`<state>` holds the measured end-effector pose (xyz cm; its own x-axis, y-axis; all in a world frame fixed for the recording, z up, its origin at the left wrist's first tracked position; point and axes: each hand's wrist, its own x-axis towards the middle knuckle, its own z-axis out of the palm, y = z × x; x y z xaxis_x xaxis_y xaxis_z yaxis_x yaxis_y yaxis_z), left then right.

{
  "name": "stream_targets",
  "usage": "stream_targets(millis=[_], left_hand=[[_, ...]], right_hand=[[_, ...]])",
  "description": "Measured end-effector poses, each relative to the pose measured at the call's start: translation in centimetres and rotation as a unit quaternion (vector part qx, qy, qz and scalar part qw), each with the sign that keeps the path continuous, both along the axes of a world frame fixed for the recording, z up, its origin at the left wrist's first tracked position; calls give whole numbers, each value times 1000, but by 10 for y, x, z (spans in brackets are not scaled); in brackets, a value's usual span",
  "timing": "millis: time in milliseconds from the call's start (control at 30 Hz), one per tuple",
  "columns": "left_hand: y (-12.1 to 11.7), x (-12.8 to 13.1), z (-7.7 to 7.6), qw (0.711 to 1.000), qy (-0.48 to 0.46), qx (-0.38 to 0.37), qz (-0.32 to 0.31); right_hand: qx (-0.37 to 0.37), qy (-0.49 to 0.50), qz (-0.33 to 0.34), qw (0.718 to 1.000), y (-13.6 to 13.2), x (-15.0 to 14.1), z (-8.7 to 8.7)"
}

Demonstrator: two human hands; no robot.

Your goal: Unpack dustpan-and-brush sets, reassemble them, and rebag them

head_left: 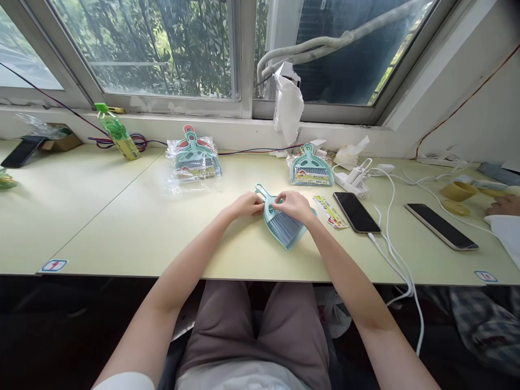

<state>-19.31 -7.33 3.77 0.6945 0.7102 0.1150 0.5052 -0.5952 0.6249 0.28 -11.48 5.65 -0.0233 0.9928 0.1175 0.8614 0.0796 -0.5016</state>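
A small teal brush and dustpan set [282, 223] lies on the pale green table [122, 227] in front of me. My left hand [246, 205] is closed on its handle end. My right hand [293, 205] pinches the upper part of the set, fingers curled over it. The grey bristles show below my right hand. A printed paper label [330, 212] lies just right of the set.
Bagged brush sets lie at the back: a pile [195, 158] and one [311, 169]. A green bottle [117, 131] leans at back left. Two phones [356, 212], [441, 226] with white cables [394, 260] lie right. Another person's hand [504, 206] rests at far right.
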Motion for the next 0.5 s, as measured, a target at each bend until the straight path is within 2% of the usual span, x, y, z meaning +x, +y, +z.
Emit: stream_targets(millis=[67,133,167,233,300,333,400,500], left_hand=[[0,-3,3,999,-7,-26,-26],[3,-11,5,1000,-3,-25,-13],[6,-16,6,1000,5,5,16],[11,-23,4,987,33,116,102],[15,-26,0,956,71,229,169],[16,-26,-3,942,89,269,179],[16,-23,-6,922,114,334,156],[12,-16,-8,894,139,418,77]], right_hand=[[-1,-25,-6,1000,-1,0,-1],[-11,-39,4,999,-1,4,-1],[-17,-44,12,999,0,6,-2],[-22,-50,27,998,1,8,-3],[-15,-49,40,998,3,8,-5],[-10,-47,46,998,4,8,-7],[-6,-38,59,998,5,7,-9],[-9,-29,74,997,6,6,-10]])
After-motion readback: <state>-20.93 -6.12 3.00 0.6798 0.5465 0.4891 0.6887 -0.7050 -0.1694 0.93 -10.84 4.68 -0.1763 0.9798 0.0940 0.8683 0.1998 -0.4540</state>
